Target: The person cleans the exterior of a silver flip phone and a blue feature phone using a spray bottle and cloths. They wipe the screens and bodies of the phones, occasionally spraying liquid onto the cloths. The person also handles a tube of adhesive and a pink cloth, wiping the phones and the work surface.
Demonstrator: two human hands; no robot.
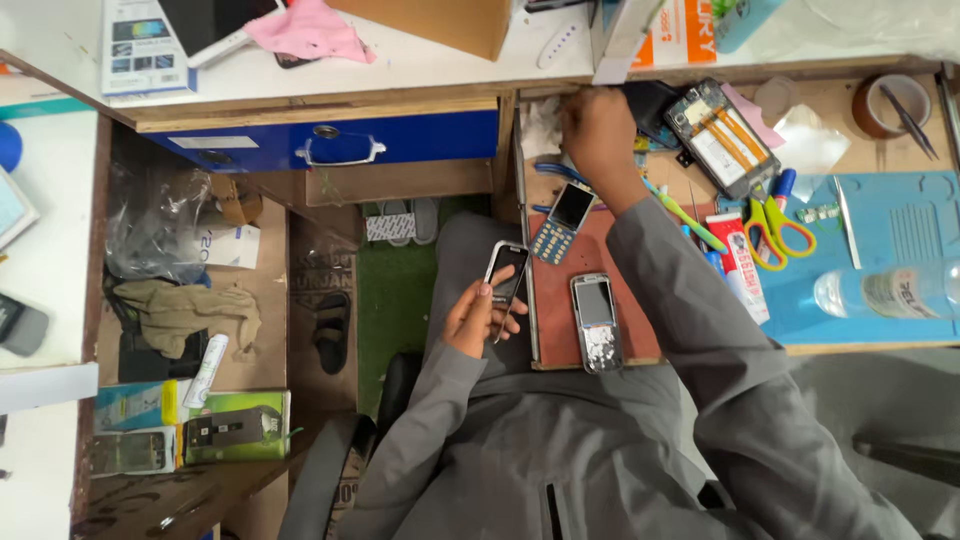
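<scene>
Two hands at work: my left hand (478, 318) curls its fingers around a small dark phone (506, 275) over my lap, best kept level and firmly gripped, while my right hand (598, 135), fingers bent and hidden, digs into the drawer (900, 215) beyond a blue keypad phone (561, 221).

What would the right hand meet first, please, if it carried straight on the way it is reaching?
Probably the white crumpled cloth at the back of the open drawer: the right hand points towards it, close by or already touching, though depth is unclear.
</scene>
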